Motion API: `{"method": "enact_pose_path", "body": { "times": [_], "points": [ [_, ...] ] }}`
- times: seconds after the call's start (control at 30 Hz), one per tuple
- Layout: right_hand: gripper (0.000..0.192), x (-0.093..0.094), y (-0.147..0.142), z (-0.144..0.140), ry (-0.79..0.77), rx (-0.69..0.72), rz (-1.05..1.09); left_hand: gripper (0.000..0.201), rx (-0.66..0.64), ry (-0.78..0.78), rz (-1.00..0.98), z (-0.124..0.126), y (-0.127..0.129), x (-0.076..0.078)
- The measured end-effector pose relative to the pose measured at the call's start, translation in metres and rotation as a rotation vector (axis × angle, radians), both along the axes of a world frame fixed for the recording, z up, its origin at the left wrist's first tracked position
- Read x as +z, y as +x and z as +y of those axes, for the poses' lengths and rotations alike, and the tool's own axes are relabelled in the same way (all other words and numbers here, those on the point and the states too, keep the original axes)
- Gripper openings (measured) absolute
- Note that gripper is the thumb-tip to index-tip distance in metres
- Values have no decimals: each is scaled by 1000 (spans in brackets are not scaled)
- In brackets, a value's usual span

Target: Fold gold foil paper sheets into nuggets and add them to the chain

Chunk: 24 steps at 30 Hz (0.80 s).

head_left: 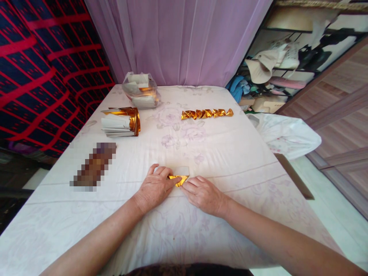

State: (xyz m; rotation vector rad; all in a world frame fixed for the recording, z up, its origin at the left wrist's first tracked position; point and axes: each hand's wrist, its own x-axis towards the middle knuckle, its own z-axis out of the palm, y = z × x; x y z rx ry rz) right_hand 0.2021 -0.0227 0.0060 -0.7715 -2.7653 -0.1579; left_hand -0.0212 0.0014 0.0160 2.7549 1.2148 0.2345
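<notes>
A small sheet of gold foil paper (183,179), its white side showing at the back, lies partly folded on the table before me. My left hand (155,188) presses on its left part, fingers curled and one fingertip over the gold face. At the near right edge, my right hand (204,195) has its fingers drawn together on the paper. Farther back sits a row of folded gold foil pieces (207,114). To the left stands a stack of gold and white paper sheets (117,126). The fingertips partly hide the fold.
A clear plastic bag (140,92) with more papers stands at the table's back left. A blurred-out item (94,165) lies at the left. The table (161,237) has a flowered cloth. Beyond its right edge are a white bag (290,134) and a crowded shelf (273,69).
</notes>
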Motion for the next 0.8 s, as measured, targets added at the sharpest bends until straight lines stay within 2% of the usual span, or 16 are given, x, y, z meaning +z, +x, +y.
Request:
{"method": "enact_pose_path", "body": {
  "times": [0.1,0.37,0.6,0.8],
  "points": [
    [27,-3,3,1,8,48,28,35,1,-1,2,0,0,0],
    [23,-7,1,-4,-119,-216,221,34,-17,17,-54,0,-1,-4],
    [25,-3,7,-4,-180,-78,179,38,-17,27,-61,-1,-2,-6],
    [24,-7,3,-7,-93,-411,228,33,-1,89,-38,-4,-1,-10]
  ]
}}
